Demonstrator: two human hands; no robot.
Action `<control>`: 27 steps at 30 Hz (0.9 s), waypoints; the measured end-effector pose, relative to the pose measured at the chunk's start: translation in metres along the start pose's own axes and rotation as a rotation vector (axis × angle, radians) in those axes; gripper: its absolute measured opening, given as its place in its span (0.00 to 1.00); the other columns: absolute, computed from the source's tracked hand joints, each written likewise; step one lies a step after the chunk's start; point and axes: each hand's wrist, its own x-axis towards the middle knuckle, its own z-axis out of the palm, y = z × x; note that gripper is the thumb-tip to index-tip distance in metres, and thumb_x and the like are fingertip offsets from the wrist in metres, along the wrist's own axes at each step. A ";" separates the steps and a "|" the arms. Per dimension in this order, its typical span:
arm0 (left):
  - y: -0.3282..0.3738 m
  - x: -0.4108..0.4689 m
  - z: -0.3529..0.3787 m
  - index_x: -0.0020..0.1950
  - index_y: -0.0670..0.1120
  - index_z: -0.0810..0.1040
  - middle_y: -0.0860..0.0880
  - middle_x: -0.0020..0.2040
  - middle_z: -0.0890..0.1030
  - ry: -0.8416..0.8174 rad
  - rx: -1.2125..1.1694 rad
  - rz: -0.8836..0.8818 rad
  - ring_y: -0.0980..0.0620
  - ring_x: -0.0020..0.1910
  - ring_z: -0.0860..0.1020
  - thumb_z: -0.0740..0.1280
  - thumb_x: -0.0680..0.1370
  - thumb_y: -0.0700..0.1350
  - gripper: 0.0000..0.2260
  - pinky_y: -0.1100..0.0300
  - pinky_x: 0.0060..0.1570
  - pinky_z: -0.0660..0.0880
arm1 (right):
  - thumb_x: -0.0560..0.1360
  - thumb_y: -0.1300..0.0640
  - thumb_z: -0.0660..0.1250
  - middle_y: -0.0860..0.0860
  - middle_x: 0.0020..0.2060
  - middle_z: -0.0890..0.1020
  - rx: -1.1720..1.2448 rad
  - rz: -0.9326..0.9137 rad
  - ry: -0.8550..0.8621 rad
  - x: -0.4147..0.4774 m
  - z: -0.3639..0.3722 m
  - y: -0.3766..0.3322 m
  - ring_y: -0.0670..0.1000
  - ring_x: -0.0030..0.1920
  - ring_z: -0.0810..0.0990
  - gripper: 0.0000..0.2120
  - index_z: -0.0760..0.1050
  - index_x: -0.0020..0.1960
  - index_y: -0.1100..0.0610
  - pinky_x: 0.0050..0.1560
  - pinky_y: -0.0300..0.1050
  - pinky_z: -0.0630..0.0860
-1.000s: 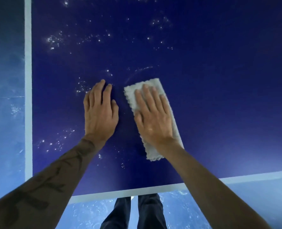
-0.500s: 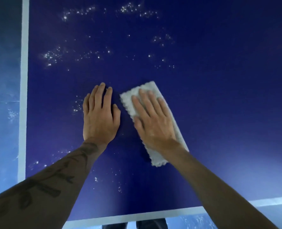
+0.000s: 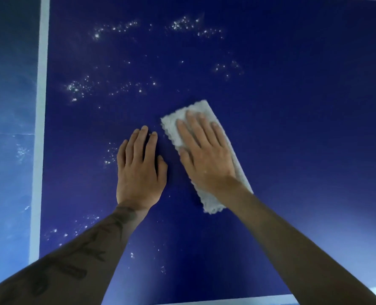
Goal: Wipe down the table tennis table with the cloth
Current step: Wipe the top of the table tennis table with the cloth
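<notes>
The dark blue table tennis table (image 3: 292,106) fills the view. A folded white cloth (image 3: 173,126) with scalloped edges lies on it, slanting from upper left to lower right. My right hand (image 3: 204,157) presses flat on the cloth with straight fingers and covers most of it. My left hand (image 3: 139,168) rests flat on the bare table just left of the cloth, fingers straight, not touching the cloth. White specks (image 3: 79,88) dot the surface above and to the left of both hands.
A white edge line (image 3: 41,128) runs down the table's left side, and another white line (image 3: 226,301) marks the near edge at the bottom. Blue floor (image 3: 8,150) lies beyond the left edge. More white specks (image 3: 191,25) spread across the far part of the table.
Both hands and the cloth have slid forward, away from the table's near edge. More of the speckled far surface has come into view, and the legs below the edge have gone out of frame.
</notes>
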 end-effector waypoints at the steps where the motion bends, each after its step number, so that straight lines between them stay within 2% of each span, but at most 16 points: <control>1: 0.000 0.000 0.000 0.80 0.40 0.66 0.41 0.82 0.64 0.001 -0.002 -0.001 0.42 0.83 0.60 0.54 0.84 0.47 0.25 0.43 0.82 0.53 | 0.89 0.45 0.45 0.52 0.87 0.48 -0.004 0.017 -0.006 -0.008 -0.001 0.014 0.55 0.87 0.45 0.29 0.48 0.88 0.51 0.86 0.59 0.47; 5: -0.001 0.001 0.003 0.79 0.39 0.68 0.40 0.81 0.66 0.024 -0.006 -0.008 0.41 0.82 0.62 0.56 0.84 0.47 0.24 0.42 0.82 0.55 | 0.88 0.46 0.47 0.55 0.87 0.51 -0.015 0.357 0.059 0.019 -0.017 0.065 0.57 0.87 0.48 0.30 0.49 0.88 0.52 0.85 0.61 0.49; 8: -0.001 0.001 0.004 0.79 0.39 0.69 0.40 0.81 0.67 0.039 0.002 -0.001 0.40 0.81 0.63 0.57 0.84 0.46 0.24 0.41 0.82 0.57 | 0.88 0.46 0.46 0.57 0.87 0.49 0.045 0.495 0.124 0.063 -0.022 0.051 0.59 0.86 0.46 0.30 0.47 0.88 0.54 0.85 0.62 0.47; 10: -0.001 0.001 0.004 0.78 0.39 0.70 0.40 0.81 0.67 0.038 0.007 -0.001 0.40 0.81 0.64 0.56 0.84 0.46 0.24 0.42 0.82 0.56 | 0.88 0.46 0.45 0.56 0.87 0.48 0.061 0.398 0.103 0.071 -0.017 0.020 0.59 0.86 0.45 0.30 0.47 0.88 0.54 0.85 0.62 0.46; 12: -0.002 0.001 0.005 0.79 0.39 0.69 0.40 0.81 0.67 0.035 0.012 0.002 0.40 0.81 0.63 0.55 0.84 0.47 0.24 0.42 0.82 0.56 | 0.88 0.47 0.46 0.55 0.87 0.49 0.033 0.174 0.054 0.053 -0.007 -0.008 0.58 0.86 0.45 0.30 0.48 0.88 0.53 0.85 0.61 0.46; 14: -0.002 0.001 0.005 0.79 0.39 0.69 0.40 0.81 0.66 0.035 0.014 0.010 0.40 0.81 0.63 0.54 0.84 0.47 0.25 0.42 0.82 0.55 | 0.88 0.47 0.48 0.54 0.87 0.49 0.016 0.041 0.015 0.029 -0.003 -0.006 0.57 0.87 0.45 0.30 0.49 0.88 0.52 0.86 0.60 0.46; 16: -0.003 0.002 0.005 0.79 0.39 0.69 0.39 0.81 0.67 0.047 0.008 0.006 0.39 0.81 0.63 0.55 0.84 0.47 0.24 0.43 0.82 0.55 | 0.88 0.47 0.48 0.52 0.87 0.48 0.005 0.108 0.016 0.023 -0.009 0.024 0.56 0.87 0.44 0.30 0.47 0.88 0.51 0.86 0.59 0.46; 19: -0.003 0.001 0.007 0.79 0.39 0.69 0.39 0.80 0.67 0.053 0.022 0.009 0.39 0.81 0.64 0.56 0.84 0.47 0.24 0.42 0.82 0.55 | 0.87 0.46 0.47 0.55 0.87 0.51 -0.007 0.326 0.059 0.053 -0.024 0.070 0.57 0.86 0.47 0.30 0.48 0.88 0.52 0.86 0.59 0.47; 22: -0.004 0.001 0.008 0.79 0.40 0.69 0.39 0.80 0.67 0.051 0.026 0.018 0.39 0.81 0.64 0.56 0.84 0.47 0.23 0.41 0.82 0.56 | 0.88 0.46 0.46 0.56 0.87 0.49 0.022 0.485 0.118 0.106 -0.034 0.077 0.58 0.86 0.46 0.30 0.47 0.87 0.54 0.85 0.60 0.46; 24: -0.004 0.002 0.008 0.78 0.40 0.69 0.39 0.80 0.67 0.053 0.023 0.018 0.39 0.80 0.64 0.56 0.84 0.47 0.23 0.42 0.82 0.56 | 0.88 0.46 0.45 0.56 0.87 0.48 0.042 0.446 0.108 0.124 -0.032 0.055 0.59 0.86 0.45 0.30 0.46 0.87 0.54 0.85 0.61 0.45; 27: -0.004 0.002 0.008 0.78 0.40 0.69 0.39 0.80 0.67 0.052 0.022 0.013 0.39 0.80 0.64 0.57 0.84 0.46 0.23 0.42 0.82 0.56 | 0.88 0.46 0.45 0.55 0.87 0.48 0.019 0.140 0.039 0.101 -0.020 0.017 0.58 0.86 0.44 0.30 0.46 0.88 0.53 0.86 0.60 0.45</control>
